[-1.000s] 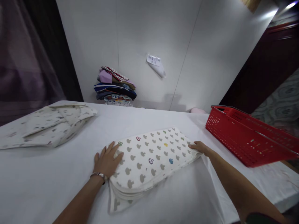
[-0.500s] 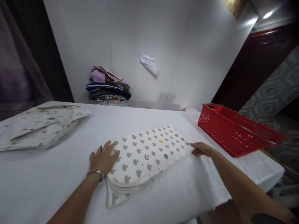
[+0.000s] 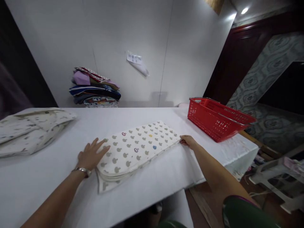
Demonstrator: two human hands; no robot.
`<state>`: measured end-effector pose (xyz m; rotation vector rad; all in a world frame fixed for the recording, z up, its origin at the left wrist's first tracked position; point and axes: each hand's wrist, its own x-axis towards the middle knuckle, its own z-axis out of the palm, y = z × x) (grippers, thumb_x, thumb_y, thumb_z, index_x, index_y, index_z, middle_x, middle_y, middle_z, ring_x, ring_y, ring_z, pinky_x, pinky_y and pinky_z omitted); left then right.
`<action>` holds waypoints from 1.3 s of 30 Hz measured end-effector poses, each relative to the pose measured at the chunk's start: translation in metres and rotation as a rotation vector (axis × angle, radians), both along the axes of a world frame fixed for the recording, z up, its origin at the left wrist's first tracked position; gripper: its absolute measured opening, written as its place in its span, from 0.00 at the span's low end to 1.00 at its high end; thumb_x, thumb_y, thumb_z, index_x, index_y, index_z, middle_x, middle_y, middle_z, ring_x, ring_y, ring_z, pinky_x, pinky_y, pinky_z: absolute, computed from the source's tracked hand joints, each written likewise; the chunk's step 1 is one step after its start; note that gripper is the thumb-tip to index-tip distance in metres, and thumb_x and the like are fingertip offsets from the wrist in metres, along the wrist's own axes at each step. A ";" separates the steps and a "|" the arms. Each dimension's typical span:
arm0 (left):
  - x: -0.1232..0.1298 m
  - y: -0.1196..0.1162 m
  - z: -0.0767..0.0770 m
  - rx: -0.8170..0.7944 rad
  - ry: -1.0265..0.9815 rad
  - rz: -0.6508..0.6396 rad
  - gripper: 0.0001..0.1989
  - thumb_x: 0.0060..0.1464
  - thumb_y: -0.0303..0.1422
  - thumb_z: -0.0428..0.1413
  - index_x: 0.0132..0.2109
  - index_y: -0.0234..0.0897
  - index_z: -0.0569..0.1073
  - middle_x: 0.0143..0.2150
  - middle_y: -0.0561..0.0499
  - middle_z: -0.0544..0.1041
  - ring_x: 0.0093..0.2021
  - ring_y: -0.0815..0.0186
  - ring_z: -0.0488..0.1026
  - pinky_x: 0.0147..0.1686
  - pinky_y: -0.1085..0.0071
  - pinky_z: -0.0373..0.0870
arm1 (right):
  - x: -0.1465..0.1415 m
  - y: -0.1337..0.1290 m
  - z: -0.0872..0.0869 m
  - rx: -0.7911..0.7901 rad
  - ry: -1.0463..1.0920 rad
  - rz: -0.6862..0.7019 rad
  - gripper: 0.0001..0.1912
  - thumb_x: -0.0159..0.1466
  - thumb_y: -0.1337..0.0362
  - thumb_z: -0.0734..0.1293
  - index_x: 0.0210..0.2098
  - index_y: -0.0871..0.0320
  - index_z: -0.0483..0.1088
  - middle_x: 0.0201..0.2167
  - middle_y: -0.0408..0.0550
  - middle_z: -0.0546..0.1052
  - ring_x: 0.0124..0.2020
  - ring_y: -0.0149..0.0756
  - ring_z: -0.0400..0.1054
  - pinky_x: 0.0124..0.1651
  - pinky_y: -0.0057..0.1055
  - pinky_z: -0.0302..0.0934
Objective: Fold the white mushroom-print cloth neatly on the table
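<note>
A folded white cloth (image 3: 137, 147) with grey mushroom prints and a few coloured ones lies in layers on the white table. My left hand (image 3: 91, 154), with a silver bracelet at the wrist, rests by the cloth's left end. Its fingers are spread, some lying on the fabric. At the opposite end, my right hand (image 3: 187, 141) pinches the cloth's right corner between thumb and fingers. One lower layer sticks out at the near left corner.
Another printed cloth (image 3: 35, 129) lies loosely on the left of the table (image 3: 152, 196). Against the wall stands a stack of folded fabrics (image 3: 96, 88). A red basket (image 3: 216, 122) sits at the right. On the floor is a white stool (image 3: 277, 177).
The view has turned to the right, so the table's contents appear further left. Both hands keep their places on the cloth, which looks much the same.
</note>
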<state>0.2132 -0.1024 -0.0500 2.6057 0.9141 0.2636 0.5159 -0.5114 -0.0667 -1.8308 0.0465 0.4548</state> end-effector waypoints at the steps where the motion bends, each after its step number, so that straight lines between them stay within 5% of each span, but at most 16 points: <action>1: -0.003 -0.011 0.005 0.048 -0.001 -0.020 0.29 0.55 0.51 0.40 0.61 0.47 0.61 0.68 0.51 0.50 0.67 0.47 0.43 0.60 0.43 0.43 | -0.001 0.000 -0.001 0.000 -0.015 -0.012 0.06 0.59 0.64 0.67 0.29 0.61 0.68 0.18 0.42 0.72 0.18 0.23 0.66 0.20 0.17 0.59; 5: -0.019 -0.066 0.008 0.241 -0.012 -0.311 0.27 0.54 0.50 0.44 0.58 0.48 0.65 0.66 0.52 0.56 0.66 0.54 0.47 0.62 0.49 0.41 | -0.003 0.000 -0.003 -0.008 -0.065 -0.038 0.05 0.59 0.65 0.66 0.29 0.61 0.69 0.17 0.42 0.72 0.18 0.23 0.65 0.19 0.17 0.58; 10: -0.037 -0.101 -0.016 0.326 -0.051 -0.558 0.27 0.52 0.52 0.48 0.56 0.47 0.67 0.63 0.51 0.62 0.61 0.56 0.58 0.61 0.54 0.50 | -0.003 0.001 -0.007 -0.045 -0.142 -0.053 0.06 0.58 0.64 0.67 0.28 0.61 0.69 0.16 0.41 0.70 0.16 0.24 0.64 0.20 0.18 0.58; 18: -0.037 -0.102 -0.021 0.347 -0.112 -0.569 0.23 0.56 0.47 0.47 0.53 0.43 0.71 0.57 0.47 0.69 0.57 0.57 0.64 0.57 0.57 0.57 | -0.004 0.002 -0.013 -0.173 -0.305 -0.042 0.10 0.57 0.60 0.65 0.31 0.62 0.71 0.18 0.43 0.71 0.18 0.27 0.63 0.22 0.23 0.58; 24: -0.021 -0.135 -0.010 0.320 -0.109 -0.603 0.17 0.56 0.38 0.48 0.52 0.42 0.70 0.53 0.46 0.71 0.52 0.58 0.65 0.53 0.57 0.59 | -0.029 0.003 -0.012 -0.270 -0.571 -0.094 0.17 0.60 0.57 0.61 0.44 0.59 0.70 0.43 0.52 0.72 0.41 0.38 0.66 0.43 0.32 0.60; 32: 0.009 -0.158 -0.008 0.344 -0.093 -0.582 0.11 0.57 0.32 0.49 0.45 0.39 0.72 0.43 0.46 0.72 0.43 0.60 0.66 0.42 0.63 0.64 | -0.073 0.029 -0.020 -0.298 -1.186 0.416 0.11 0.58 0.68 0.61 0.38 0.55 0.73 0.43 0.50 0.73 0.47 0.41 0.63 0.51 0.39 0.57; 39: 0.007 -0.155 -0.018 0.362 -0.136 -0.517 0.15 0.61 0.34 0.42 0.47 0.38 0.71 0.41 0.47 0.73 0.42 0.62 0.68 0.42 0.65 0.64 | -0.074 0.029 -0.028 -0.387 -1.240 0.476 0.14 0.57 0.69 0.61 0.41 0.57 0.72 0.44 0.51 0.74 0.48 0.42 0.63 0.51 0.41 0.54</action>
